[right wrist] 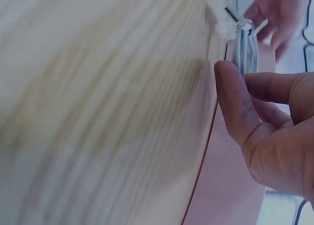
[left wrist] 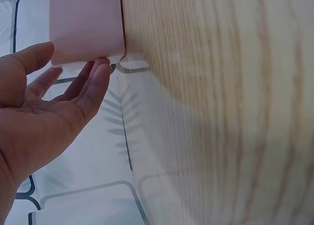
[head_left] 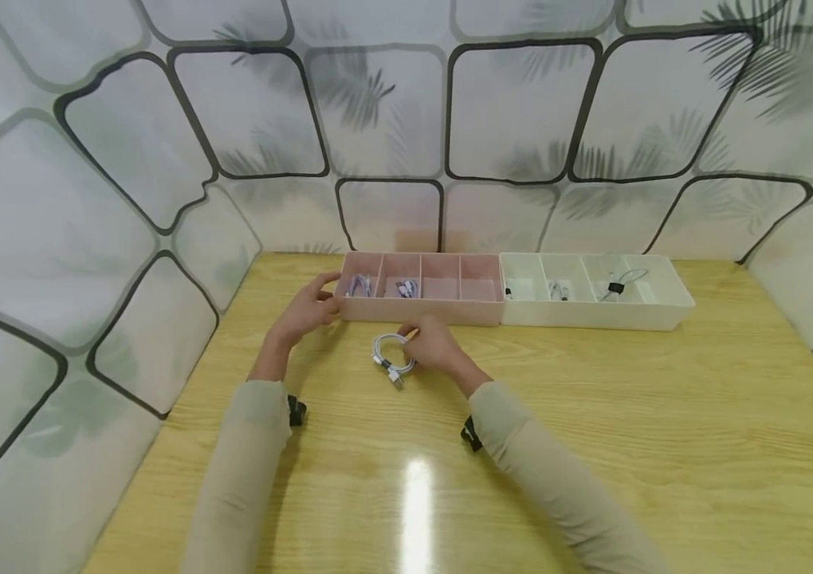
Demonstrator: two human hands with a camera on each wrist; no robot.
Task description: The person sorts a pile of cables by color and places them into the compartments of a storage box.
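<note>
In the head view my right hand (head_left: pixel 437 346) pinches a coiled white cable (head_left: pixel 377 351) by its right side, in front of the pink divided box (head_left: pixel 421 309). A plug hangs at the coil's lower end. The right wrist view shows the coil (right wrist: pixel 252 56) between thumb and fingers, with a tie around it. My left hand (head_left: pixel 308 309) touches the left end of the pink box. In the left wrist view, that hand's fingertips (left wrist: pixel 101 68) meet the box end (left wrist: pixel 88 29), fingers fairly straight.
Two left compartments of the pink box hold coiled cables (head_left: pixel 359 285). A white divided box (head_left: pixel 593 316) adjoins it on the right, with more cables, one with a black part (head_left: pixel 616 287). A patterned curtain (head_left: pixel 392 112) stands behind the wooden table (head_left: pixel 629 430).
</note>
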